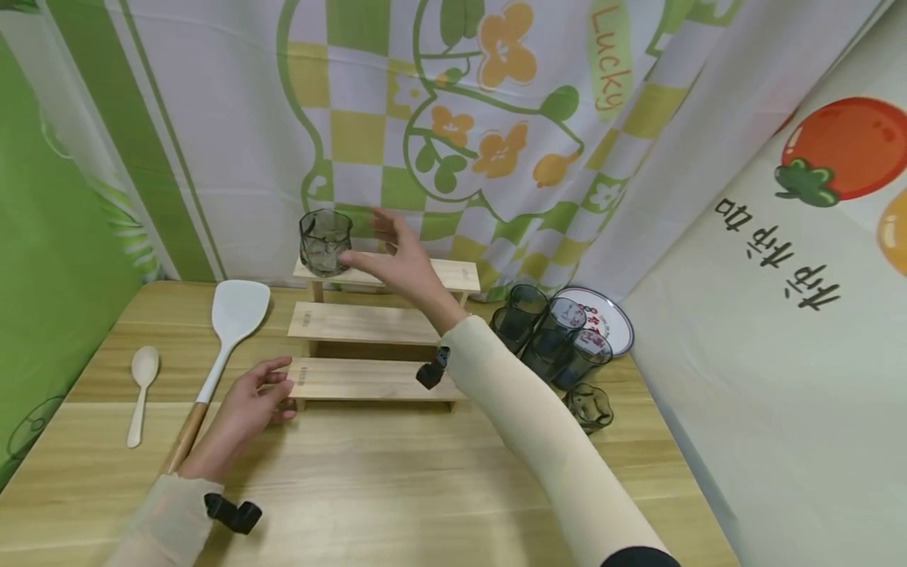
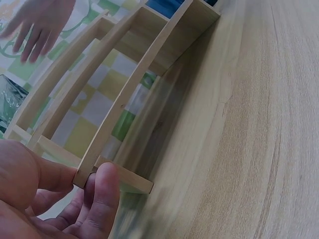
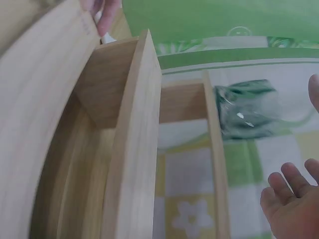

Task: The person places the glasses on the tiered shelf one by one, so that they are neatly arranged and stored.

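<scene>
A three-step wooden rack (image 1: pixel 364 379) stands on the table. My left hand (image 1: pixel 255 402) pinches the left end of its lowest step; in the left wrist view, thumb and fingers (image 2: pixel 105 191) close on the board's corner. On the left end of the top step sits a smoky, wavy-sided drinking glass (image 1: pixel 326 244), upright. Just right of this glass, my right hand (image 1: pixel 407 264) is held with fingers spread and thumb extended, the thumb overlapping the glass in the head view. In the right wrist view the glass (image 3: pixel 247 110) shows apart from the fingers (image 3: pixel 281 186).
Right of the rack, several dark tumblers (image 1: pixel 527 311) stand grouped before a rimmed plate (image 1: pixel 618 321), with another wavy glass (image 1: pixel 590 408) nearer me. To the left lie a white spatula (image 1: pixel 239 311) and a pale spoon (image 1: pixel 145 370). A patterned curtain (image 1: pixel 234 142) hangs close behind the rack.
</scene>
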{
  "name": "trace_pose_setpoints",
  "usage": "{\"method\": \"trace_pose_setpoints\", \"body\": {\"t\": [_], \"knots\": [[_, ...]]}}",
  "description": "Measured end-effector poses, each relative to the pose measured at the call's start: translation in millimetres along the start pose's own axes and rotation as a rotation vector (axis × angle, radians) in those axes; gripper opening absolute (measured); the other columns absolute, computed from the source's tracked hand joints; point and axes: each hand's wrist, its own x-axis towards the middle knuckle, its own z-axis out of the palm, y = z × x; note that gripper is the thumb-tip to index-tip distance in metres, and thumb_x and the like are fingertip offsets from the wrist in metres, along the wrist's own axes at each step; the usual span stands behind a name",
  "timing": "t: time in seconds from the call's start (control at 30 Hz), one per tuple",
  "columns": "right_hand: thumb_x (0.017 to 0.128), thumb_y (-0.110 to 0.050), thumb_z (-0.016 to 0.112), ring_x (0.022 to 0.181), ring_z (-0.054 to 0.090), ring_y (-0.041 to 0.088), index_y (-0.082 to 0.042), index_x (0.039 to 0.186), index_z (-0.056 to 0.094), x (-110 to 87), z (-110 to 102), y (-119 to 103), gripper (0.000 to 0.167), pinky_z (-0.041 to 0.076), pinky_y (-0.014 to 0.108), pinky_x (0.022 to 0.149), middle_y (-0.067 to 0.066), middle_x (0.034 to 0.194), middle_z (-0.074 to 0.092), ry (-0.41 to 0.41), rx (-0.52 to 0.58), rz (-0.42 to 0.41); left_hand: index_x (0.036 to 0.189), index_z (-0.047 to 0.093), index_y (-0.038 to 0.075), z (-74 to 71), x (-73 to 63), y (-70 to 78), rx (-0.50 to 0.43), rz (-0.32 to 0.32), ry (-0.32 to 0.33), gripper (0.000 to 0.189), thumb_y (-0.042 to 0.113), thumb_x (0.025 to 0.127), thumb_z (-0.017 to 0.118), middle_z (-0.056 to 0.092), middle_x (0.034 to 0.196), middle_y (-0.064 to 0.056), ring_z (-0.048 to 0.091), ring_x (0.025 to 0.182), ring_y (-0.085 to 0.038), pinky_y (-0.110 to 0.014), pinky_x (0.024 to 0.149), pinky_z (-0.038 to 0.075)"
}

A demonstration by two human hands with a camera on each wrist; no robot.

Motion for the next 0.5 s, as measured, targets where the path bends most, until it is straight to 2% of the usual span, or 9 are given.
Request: {"method": "trace_pose_setpoints", "body": {"t": [0.13,0.27,0.4,0.5], "knots": [[0.089,-0.039,0.081,0.134,0.044,0.015,-0.024,0.156,0.036,-41.8,-33.1,11.3,0.083,0.036,0.030,0.115,-0.004,0.145,0.047,0.060,0.019,-0.125,0.155,0.032,-0.004,2.6,0.3,0.7,0.001,-0.009,-0.004,0.051,0.002,0.107,0.049,0.037,0.130,-0.024,0.059,0.092,-0.016,-0.033,0.077,0.063],[0.092,-0.018,0.079,0.134,0.046,0.019,-0.019,0.154,0.039,-100.5,-73.4,28.5,0.074,0.037,0.036,0.116,0.005,0.146,0.049,0.121,-0.028,-0.205,0.155,0.032,-0.003,3.3,0.4,0.9,0.012,-0.013,-0.004,0.051,0.003,0.107,0.048,0.037,0.131,-0.023,0.060,0.093,-0.017,-0.034,0.078,0.063],[0.091,-0.003,0.077,0.133,0.048,0.033,-0.006,0.151,0.042,-168.4,-106.7,38.7,0.070,0.037,0.047,0.116,0.018,0.142,0.051,0.232,-0.093,-0.193,0.155,0.032,-0.002,2.1,-0.5,0.9,0.033,-0.014,0.002,0.050,0.003,0.108,0.048,0.038,0.131,-0.024,0.060,0.093,-0.017,-0.034,0.078,0.063],[0.087,0.006,0.077,0.127,0.050,0.042,0.006,0.146,0.044,-208.9,-121.8,41.6,0.067,0.039,0.050,0.114,0.026,0.135,0.053,0.349,-0.139,-0.168,0.155,0.032,-0.002,1.3,-1.0,1.0,0.040,-0.008,0.004,0.050,0.003,0.108,0.048,0.038,0.131,-0.024,0.061,0.093,-0.016,-0.034,0.078,0.063]]}}
